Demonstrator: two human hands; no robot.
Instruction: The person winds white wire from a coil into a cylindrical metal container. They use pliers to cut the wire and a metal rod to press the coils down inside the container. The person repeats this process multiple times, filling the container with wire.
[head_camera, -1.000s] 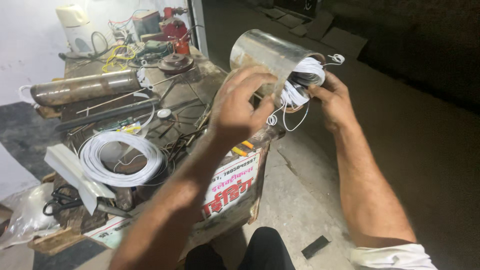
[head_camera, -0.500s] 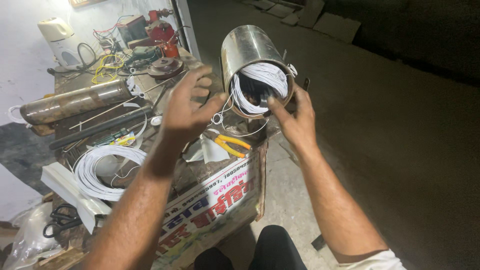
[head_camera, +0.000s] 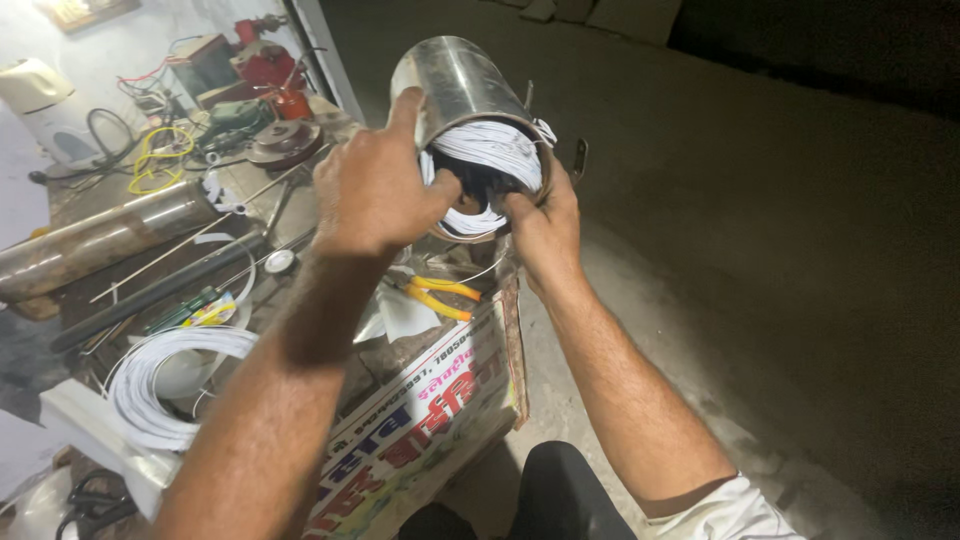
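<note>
Steel cylinder (head_camera: 455, 85) nearer, fingers (head_camera: 445, 190) deeper.

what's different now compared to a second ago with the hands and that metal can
The loose white wire that hung outside a second ago is now tucked inside the metal cylinder as white windings. The left hand has moved onto the rim, thumb inside; the right hand presses in from below. Yellow-handled pliers stayed put.

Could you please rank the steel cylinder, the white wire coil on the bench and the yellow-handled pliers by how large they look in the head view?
1. Steel cylinder, though it is nearest the camera.
2. Wire coil, close behind.
3. Pliers, clearly smallest.
</note>
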